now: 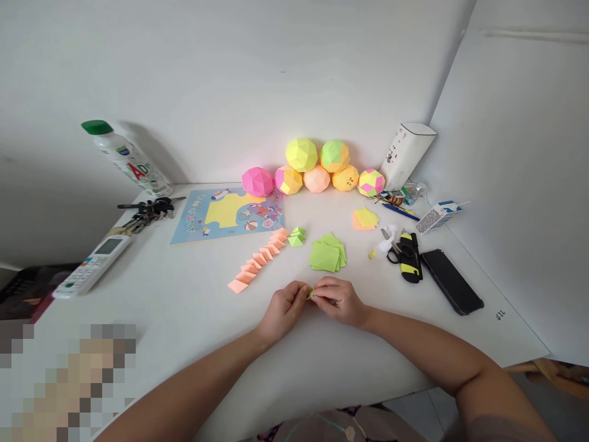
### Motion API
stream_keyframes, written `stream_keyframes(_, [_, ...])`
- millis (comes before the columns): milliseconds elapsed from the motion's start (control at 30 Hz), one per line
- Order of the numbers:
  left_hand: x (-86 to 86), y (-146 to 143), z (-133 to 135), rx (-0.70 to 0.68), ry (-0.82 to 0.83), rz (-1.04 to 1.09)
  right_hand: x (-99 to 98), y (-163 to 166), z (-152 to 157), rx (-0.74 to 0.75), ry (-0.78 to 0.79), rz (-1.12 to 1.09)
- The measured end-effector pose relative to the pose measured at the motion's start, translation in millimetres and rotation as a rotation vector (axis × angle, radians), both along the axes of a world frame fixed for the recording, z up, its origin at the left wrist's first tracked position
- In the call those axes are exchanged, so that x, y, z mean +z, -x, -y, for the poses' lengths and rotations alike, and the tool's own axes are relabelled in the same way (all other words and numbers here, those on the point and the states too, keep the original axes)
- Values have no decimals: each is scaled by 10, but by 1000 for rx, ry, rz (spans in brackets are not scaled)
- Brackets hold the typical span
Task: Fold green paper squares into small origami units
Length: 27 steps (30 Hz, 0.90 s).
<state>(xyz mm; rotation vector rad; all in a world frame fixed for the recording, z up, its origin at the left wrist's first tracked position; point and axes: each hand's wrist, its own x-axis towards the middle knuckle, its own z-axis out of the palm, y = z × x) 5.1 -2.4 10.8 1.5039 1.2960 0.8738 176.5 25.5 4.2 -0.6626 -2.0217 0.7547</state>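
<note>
My left hand (pixel 284 308) and my right hand (pixel 339 301) meet at the middle of the white table (pixel 184 307), both pinched on a small green folded paper (pixel 310 293) held between their fingertips. Just beyond lies a stack of green paper squares (pixel 327 254). To its left sit two small green folded pieces (pixel 297 236) and a diagonal row of several orange folded pieces (pixel 257 261).
Several coloured paper balls (pixel 317 169) line the back wall. A yellow-orange note pad (pixel 365 218), scissors (pixel 399 248), a black phone (pixel 451 281) and a white box (pixel 407 155) are at the right. A picture sheet (pixel 229 215), keys (pixel 150 210), a remote (pixel 92 266) and a bottle (pixel 127 158) are at the left.
</note>
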Motion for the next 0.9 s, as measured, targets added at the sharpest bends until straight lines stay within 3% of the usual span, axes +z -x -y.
stream_keyframes(233, [11, 28, 1, -120, 12, 120, 68, 0, -11, -46, 169, -16])
stream_keyframes(667, [6, 28, 9, -161, 36, 150, 44, -32, -12, -63, 602, -59])
stream_keyframes(900, [6, 31, 19, -171, 38, 154, 21, -45, -31, -48, 724, -90])
